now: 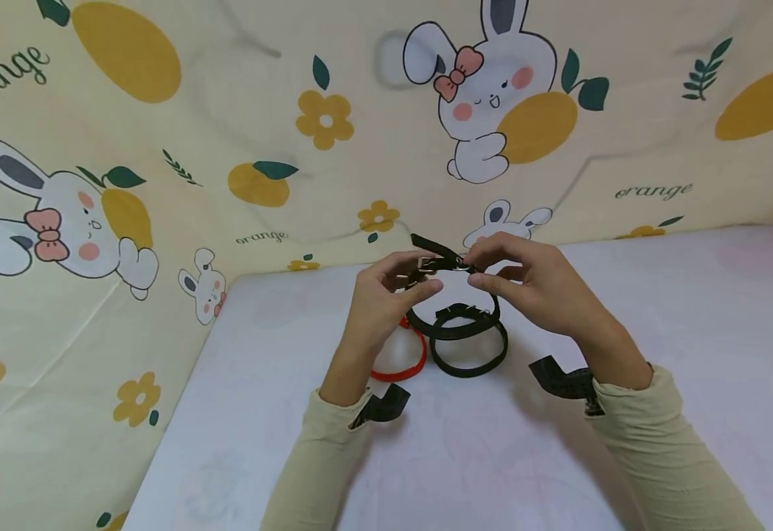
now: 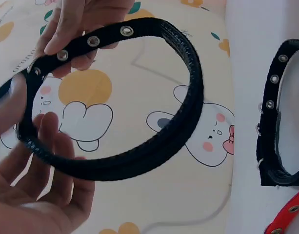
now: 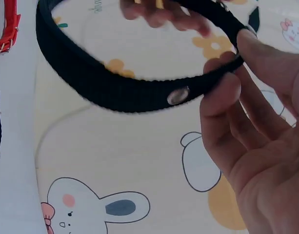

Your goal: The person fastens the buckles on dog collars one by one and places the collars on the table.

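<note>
Both hands hold up a black collar [image 1: 453,333] above the table, its band forming a loop. At the buckle, my left hand [image 1: 378,299] pinches the collar between thumb and fingers. My right hand [image 1: 534,286] pinches the strap on the other side, and the strap's loose tip points up to the left. Metal-ringed holes line the strap [image 2: 93,41] in the left wrist view. A round metal stud [image 3: 178,95] shows on the band in the right wrist view. Part of the buckle is hidden behind the left fingers.
A second black collar [image 1: 469,371] stands on the white tabletop [image 1: 466,464] below the hands. Beside it on the left is a red collar [image 1: 397,376], partly behind the left hand. A cloth printed with rabbits and oranges [image 1: 360,169] rises behind the table.
</note>
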{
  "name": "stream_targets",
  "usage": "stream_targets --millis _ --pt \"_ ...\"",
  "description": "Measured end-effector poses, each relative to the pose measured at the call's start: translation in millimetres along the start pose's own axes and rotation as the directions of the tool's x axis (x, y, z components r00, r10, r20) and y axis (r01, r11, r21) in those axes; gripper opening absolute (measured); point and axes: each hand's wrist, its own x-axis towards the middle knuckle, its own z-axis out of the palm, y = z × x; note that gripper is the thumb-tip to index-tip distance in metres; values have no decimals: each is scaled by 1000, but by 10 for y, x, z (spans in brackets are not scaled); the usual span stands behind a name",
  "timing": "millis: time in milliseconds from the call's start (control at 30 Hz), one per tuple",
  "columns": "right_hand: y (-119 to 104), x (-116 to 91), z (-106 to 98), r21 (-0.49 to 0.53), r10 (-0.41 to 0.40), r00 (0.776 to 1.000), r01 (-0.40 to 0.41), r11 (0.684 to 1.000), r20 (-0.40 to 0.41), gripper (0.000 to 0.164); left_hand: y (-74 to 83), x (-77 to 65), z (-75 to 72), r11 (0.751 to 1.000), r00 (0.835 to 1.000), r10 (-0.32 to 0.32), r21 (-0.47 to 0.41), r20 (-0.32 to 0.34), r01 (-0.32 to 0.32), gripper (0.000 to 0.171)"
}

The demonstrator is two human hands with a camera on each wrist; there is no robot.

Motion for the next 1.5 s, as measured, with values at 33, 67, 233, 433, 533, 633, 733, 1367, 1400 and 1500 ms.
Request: stream_targets --millis 33,67,233,433,533,633,733,1367,1400,1500 --pt "0 -5 3 15 17 1000 -17 1000 -15 20 -9 0 -12 1000 1000 -9 8 -4 9 31" --pt "0 -10 8 30 33 999 -32 999 -26 19 -22 0 -21 1000 1000 -15 5 -5 15 30" --pt "11 -10 50 87 121 991 -115 990 -62 16 -34 -7 23 998 999 -23 -65 -34 21 27" --pt "-25 57 118 69 222 969 -215 974 -105 19 -2 3 98 995 996 -19 -104 -87 10 27" --pt "-32 72 140 50 229 968 -225 973 -99 21 10 -2 106 991 994 -33 -134 -100 19 27" --pt "-31 66 148 31 238 967 -236 971 -92 24 11 -16 113 987 994 -50 -154 -100 35 28" --pt "-28 54 150 27 250 965 -248 968 -85 26 2 -24 124 985 994 -46 -169 -94 30 28" --pt "-13 43 195 -11 198 977 -200 980 -81 23 -4 -13 139 995 998 -23 -96 -55 18 28" --pt "-14 44 202 -15 196 977 -198 980 -80 23 -10 -13 139 995 998 -21 -101 -57 15 27" --pt "-13 49 228 -38 187 979 -190 981 -75 24 -24 -19 136 992 997 -14 -130 -79 3 26"
